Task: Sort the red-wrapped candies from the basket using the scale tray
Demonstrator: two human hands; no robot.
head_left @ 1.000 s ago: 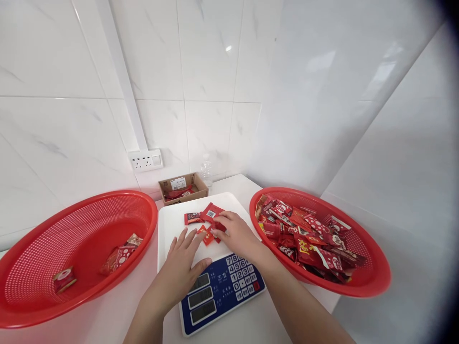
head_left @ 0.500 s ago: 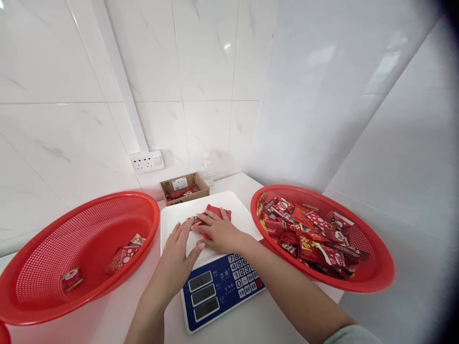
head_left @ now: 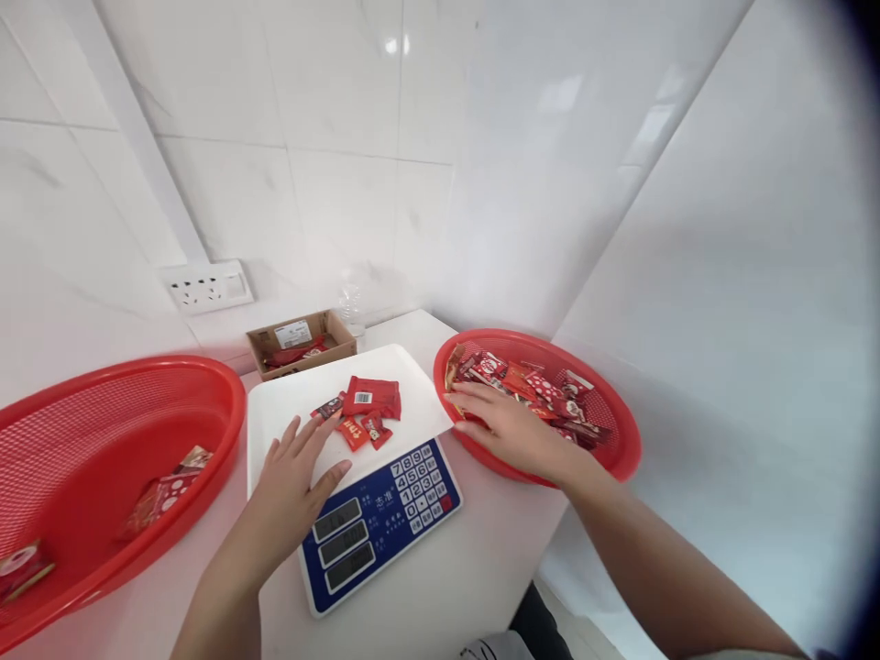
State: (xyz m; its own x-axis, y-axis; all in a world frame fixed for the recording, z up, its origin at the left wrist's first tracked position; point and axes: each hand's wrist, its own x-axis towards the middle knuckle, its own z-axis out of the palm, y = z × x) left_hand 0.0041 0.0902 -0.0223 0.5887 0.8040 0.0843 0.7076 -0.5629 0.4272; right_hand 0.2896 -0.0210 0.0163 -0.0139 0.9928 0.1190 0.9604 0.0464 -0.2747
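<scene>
Fingers of right hand [head_left: 512,435] loosely bent over snack basket [head_left: 631,449] edge, can't tell if they've got anything | left hand [head_left: 285,500] spread, empty, right by snack packs [head_left: 375,398] on scale [head_left: 423,394] | looks like reach-in imo, picking there calls for a pinch

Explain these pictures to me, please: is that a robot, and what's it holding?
No robot: these are a person's bare hands, all seen from one camera worn on the head. On the white table sits a scale with small red packets on its pan. The left hand is spread open beside them. The right hand reaches over the right basket, piled with packets; I can't tell whether it grips any. The left basket has a few. Behind the scale is a cardboard box.
</scene>
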